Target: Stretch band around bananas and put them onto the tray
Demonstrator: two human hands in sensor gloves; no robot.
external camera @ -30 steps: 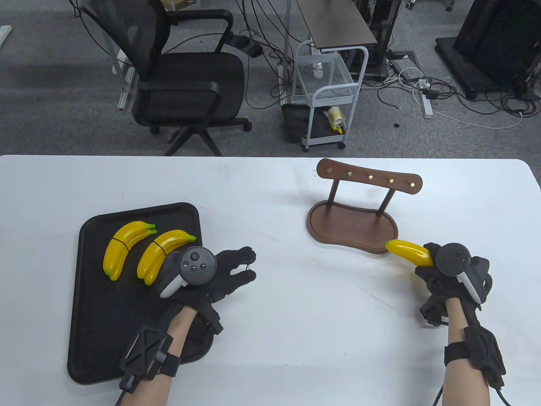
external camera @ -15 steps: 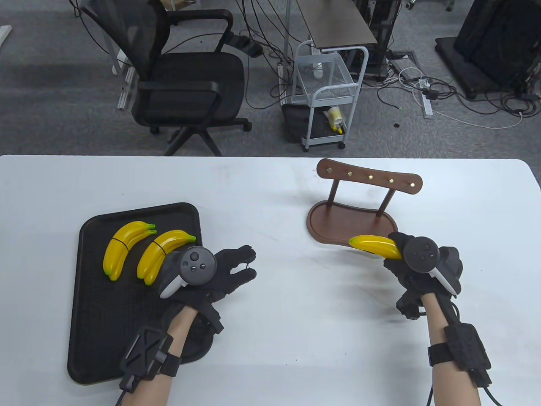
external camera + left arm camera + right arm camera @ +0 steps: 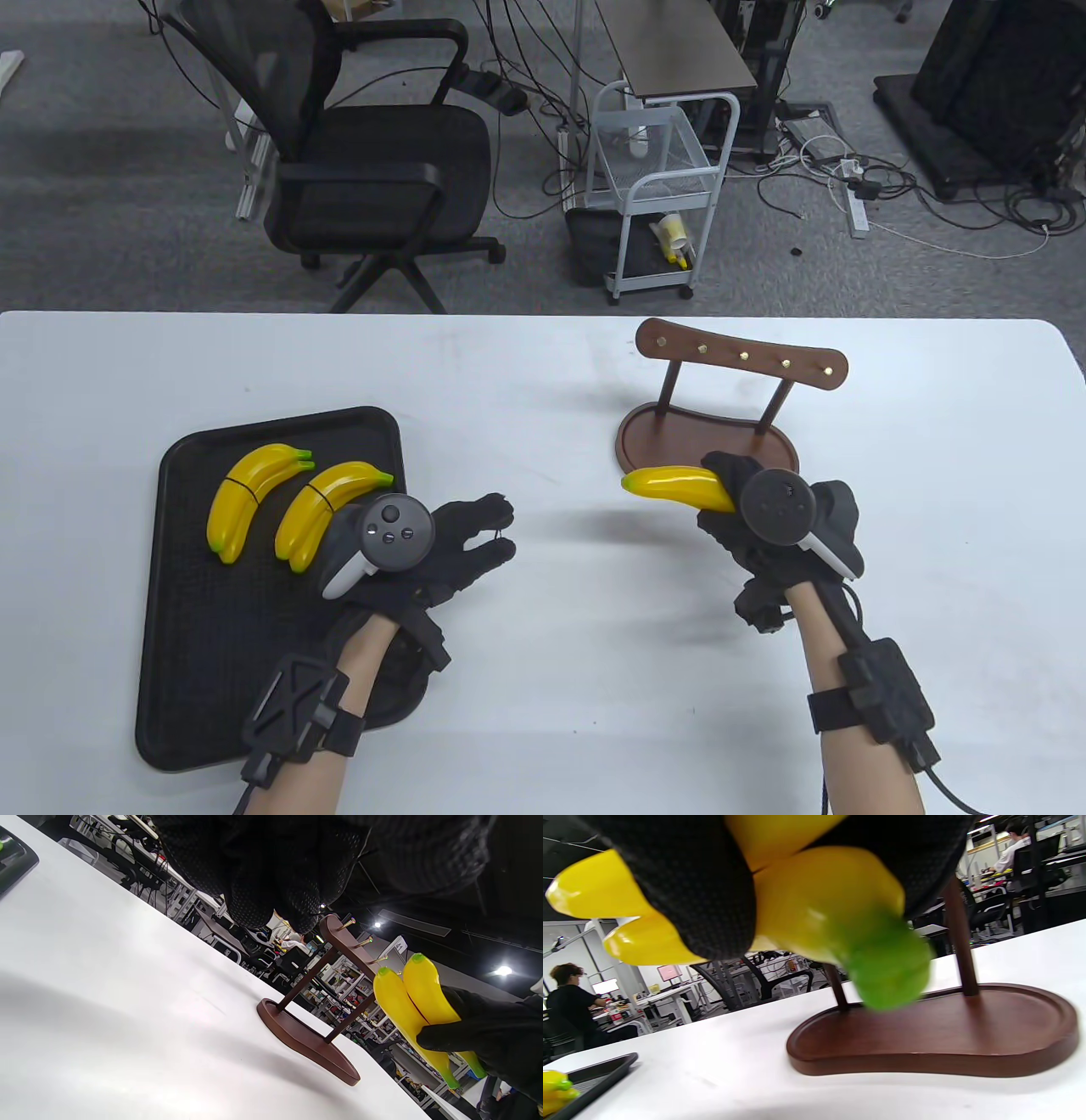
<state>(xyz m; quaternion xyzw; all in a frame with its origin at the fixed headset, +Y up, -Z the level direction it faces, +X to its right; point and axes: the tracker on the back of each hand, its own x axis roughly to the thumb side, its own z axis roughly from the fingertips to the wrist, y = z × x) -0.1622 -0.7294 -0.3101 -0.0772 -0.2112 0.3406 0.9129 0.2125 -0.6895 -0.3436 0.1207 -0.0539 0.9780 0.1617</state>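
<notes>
The right hand (image 3: 768, 509), in a black knit sensor glove with a round grey tracker on its back, has its fingers curled round a pair of glossy yellow plastic bananas (image 3: 679, 487) and holds them clear of the white table (image 3: 560, 407), just in front of the wooden rack (image 3: 721, 407). The left wrist view shows the pair side by side, smooth and curved, with green tips at both ends and a thin dark line across them near the gloved thumb; whether that line is a band cannot be told. In the right wrist view a blunt green end (image 3: 888, 969) juts from under the fingers, above the rack's base. The rack is dark brown polished wood: a kidney-shaped base with a raised lip, two slim posts, and a curved top bar studded with small brass pegs. Well to the left of the rack lies the black tray (image 3: 182, 645), a rounded rectangle with a fine textured floor and a raised rim. On its far half rest two more banana pairs, the left pair (image 3: 250, 497) and the right pair (image 3: 327, 509), each wrapped near its middle by a thin dark band. The left hand (image 3: 424, 548) lies between the tray and the rack, close by the tray's right edge, fingers loosely bent and slightly spread toward the rack; a thin dark strand shows by its fingertips (image 3: 502, 531), too fine to tell whether they pinch it.
</notes>
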